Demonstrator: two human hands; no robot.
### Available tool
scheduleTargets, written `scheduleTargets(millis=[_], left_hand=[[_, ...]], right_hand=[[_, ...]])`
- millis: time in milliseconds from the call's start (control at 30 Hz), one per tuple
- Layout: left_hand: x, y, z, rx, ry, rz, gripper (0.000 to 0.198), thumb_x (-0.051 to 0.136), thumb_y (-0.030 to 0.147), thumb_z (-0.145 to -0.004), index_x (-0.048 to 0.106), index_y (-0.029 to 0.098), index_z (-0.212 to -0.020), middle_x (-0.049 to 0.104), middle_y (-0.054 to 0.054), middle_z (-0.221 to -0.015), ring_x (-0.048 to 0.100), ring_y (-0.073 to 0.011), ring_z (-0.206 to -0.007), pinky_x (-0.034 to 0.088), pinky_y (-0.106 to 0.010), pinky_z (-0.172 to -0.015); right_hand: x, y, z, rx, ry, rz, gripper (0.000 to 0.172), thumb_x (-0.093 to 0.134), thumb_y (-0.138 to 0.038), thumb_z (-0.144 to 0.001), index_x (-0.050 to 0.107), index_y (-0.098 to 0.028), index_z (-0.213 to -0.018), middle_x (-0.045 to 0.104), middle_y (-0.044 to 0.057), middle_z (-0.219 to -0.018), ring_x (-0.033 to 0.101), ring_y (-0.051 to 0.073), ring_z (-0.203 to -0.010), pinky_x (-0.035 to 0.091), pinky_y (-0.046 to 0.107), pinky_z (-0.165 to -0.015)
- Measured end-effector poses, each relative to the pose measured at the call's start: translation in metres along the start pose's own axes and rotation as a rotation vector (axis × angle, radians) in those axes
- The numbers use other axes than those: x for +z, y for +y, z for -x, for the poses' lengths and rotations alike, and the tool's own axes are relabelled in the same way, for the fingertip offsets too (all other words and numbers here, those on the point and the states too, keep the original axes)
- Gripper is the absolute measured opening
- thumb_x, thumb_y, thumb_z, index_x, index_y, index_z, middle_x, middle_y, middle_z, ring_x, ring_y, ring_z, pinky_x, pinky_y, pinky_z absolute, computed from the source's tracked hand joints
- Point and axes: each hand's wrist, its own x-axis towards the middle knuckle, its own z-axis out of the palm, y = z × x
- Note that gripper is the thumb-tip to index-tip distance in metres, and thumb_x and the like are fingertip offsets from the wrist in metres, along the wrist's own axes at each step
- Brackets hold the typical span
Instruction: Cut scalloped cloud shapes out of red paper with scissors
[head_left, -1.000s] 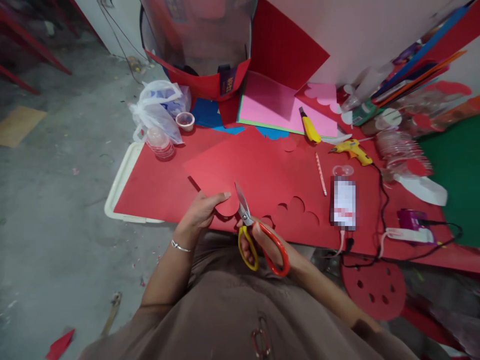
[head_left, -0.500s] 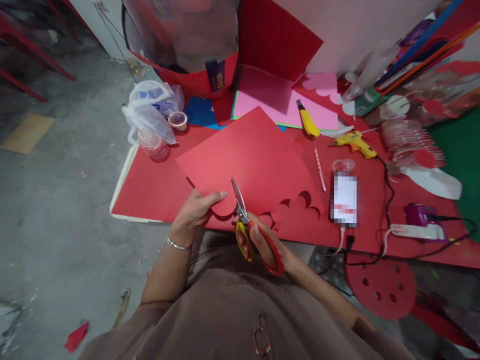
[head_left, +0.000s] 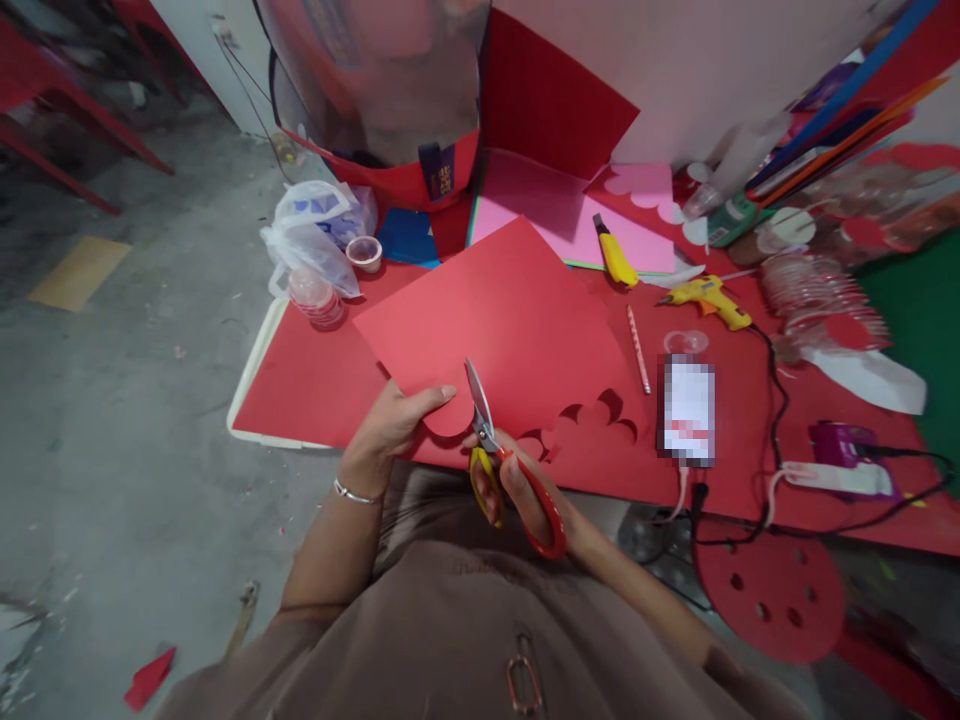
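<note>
Pinching the red sheet (head_left: 487, 320) by a rounded edge, my left fingers (head_left: 429, 402) likely steady it beside the scissors (head_left: 484, 434); my right fingers (head_left: 513, 476) clamp its handles, seemingly for leverage

The pencil (head_left: 639, 350) lies right of the paper sheet (head_left: 484, 320) (glue gun (head_left: 711, 298) further right, cutter (head_left: 616, 258) behind).

Near the table's front edge (head_left: 252, 372), scissors (head_left: 486, 437) with shiny metal blades and glossy plastic handles touch a smooth, matt paper sheet (head_left: 487, 310), while a crinkled, translucent plastic bag (head_left: 311, 225) occupies the far left corner.
</note>
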Motion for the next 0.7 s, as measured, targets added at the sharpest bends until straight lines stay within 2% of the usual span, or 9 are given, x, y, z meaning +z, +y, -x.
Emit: scheduleTargets(millis=[233, 467, 700], left_hand=[[0.012, 0.022, -0.004, 0.043, 0.032, -0.087, 0.049, 0.105, 0.038, -0.060, 0.079, 0.016, -0.096, 0.083, -0.005, -0.090, 0.074, -0.0208, -0.077, 0.062, -0.034, -0.078], [0.020, 0.035, -0.014, 0.063, -0.041, -0.138, 0.042, 0.103, 0.037, -0.070, 0.081, 0.016, -0.099, 0.084, -0.007, -0.094, 0.076, -0.0213, -0.079, 0.063, -0.035, -0.081], [0.022, 0.036, -0.027, 0.111, -0.091, -0.197, 0.034, 0.100, 0.039, -0.076, 0.083, 0.017, -0.096, 0.083, -0.006, -0.092, 0.075, -0.0224, -0.084, 0.062, -0.035, -0.083]], right_hand=[[-0.004, -0.005, -0.005, -0.149, -0.010, -0.008, 0.063, 0.044, -0.082, -0.112, 0.057, -0.024, -0.135, 0.058, 0.000, -0.090, 0.053, 0.012, -0.059, 0.047, 0.027, -0.053], [-0.005, -0.028, -0.006, -0.160, 0.017, -0.046, 0.060, 0.045, -0.079, -0.114, 0.058, -0.024, -0.135, 0.052, -0.002, -0.088, 0.048, 0.014, -0.063, 0.045, 0.031, -0.061], [-0.007, -0.036, -0.008, -0.152, 0.044, -0.083, 0.061, 0.047, -0.080, -0.113, 0.058, -0.025, -0.136, 0.051, -0.002, -0.088, 0.046, 0.015, -0.066, 0.043, 0.031, -0.062]])
